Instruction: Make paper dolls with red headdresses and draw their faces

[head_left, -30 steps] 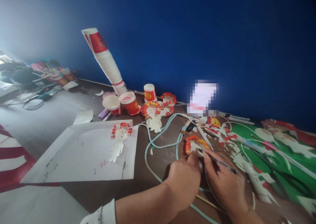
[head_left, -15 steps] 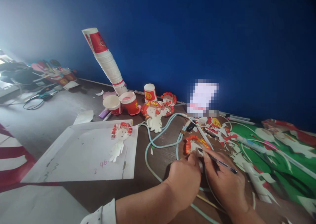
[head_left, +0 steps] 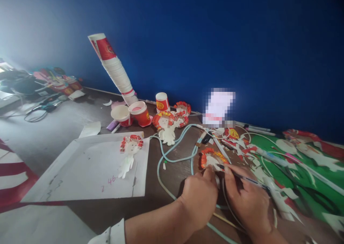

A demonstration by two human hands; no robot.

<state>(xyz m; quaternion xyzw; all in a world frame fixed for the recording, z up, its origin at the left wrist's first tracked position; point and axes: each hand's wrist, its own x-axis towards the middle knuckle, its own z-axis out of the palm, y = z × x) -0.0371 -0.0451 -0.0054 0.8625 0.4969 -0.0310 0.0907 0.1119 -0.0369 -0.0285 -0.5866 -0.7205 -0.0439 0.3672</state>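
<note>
Head-worn camera looks forward and down, close over the table (head_left: 107, 210).

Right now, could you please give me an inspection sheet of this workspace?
Surface: dark wooden table, mostly covered.
Job's things: red-fringed paper figure and pen.
Clutter: leaning cup stack, loose cups, finished figures, white sheet carrying one more figure, paper scraps at the right.
Hands: left hand has its fingertips on the figure; right hand holds the pen, with the tip at the figure.
Cables: pale blue cable loops across the table and passes under both hands.
Surroundings: blue wall behind; green print on the right; craft items at the far left.
</note>
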